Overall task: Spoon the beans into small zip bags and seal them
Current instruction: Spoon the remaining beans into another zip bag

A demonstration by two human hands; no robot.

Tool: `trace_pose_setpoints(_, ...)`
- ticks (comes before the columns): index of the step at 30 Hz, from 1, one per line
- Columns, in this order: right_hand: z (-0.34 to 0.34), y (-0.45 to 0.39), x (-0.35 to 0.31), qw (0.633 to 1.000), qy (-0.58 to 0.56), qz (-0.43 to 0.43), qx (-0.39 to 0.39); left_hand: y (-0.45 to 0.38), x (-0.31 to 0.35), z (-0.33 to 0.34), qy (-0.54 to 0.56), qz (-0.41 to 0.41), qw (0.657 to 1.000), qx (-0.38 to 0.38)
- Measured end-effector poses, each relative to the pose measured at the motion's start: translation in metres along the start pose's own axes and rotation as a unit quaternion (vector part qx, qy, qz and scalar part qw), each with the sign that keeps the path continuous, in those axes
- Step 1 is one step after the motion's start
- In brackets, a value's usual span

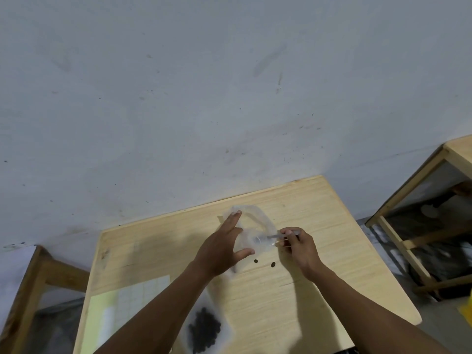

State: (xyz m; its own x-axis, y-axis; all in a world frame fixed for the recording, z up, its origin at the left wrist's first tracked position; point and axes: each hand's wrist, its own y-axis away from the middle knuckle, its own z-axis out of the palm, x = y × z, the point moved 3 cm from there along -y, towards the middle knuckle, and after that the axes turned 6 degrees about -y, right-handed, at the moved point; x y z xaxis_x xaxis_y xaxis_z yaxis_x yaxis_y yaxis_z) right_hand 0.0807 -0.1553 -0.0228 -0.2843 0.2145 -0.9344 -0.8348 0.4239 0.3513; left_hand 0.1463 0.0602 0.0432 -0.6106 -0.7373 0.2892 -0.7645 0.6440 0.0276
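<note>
A clear plastic container (258,221) sits on the wooden table (319,277), looking empty inside. My left hand (222,249) is spread against its near left side, fingers apart, one fingertip on the rim. My right hand (300,247) pinches a metal spoon (277,236) whose bowl reaches into the container. Two dark beans (264,263) lie loose on the table just in front of the container. Near the table's front edge lies a small clear zip bag (204,328) filled with dark beans, partly under my left forearm.
A pale yellow-green sheet with a grid (122,310) lies at the table's front left. Wooden frames stand beside the table at left (38,272) and right (408,226). A grey wall (229,98) rises directly behind the table.
</note>
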Motion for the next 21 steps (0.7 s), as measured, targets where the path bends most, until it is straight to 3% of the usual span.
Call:
trace_pose_setpoints(6, 0.005, 0.001, -0.003, 0.994, -0.066, 0.087, 0.015, 0.005, -0.004, 0.000, 0.002, -0.008, 1.000, -0.002)
trace_pose_setpoints(15, -0.002, -0.010, -0.040, 0.992, -0.094, 0.018, 0.078, 0.008, -0.009, 0.000, -0.005, -0.023, 0.998, 0.058)
trace_pose_setpoints(21, -0.008, -0.005, -0.059, 0.991, -0.101, 0.011, 0.092, 0.006, -0.007, 0.008, 0.037, -0.039, 0.997, 0.055)
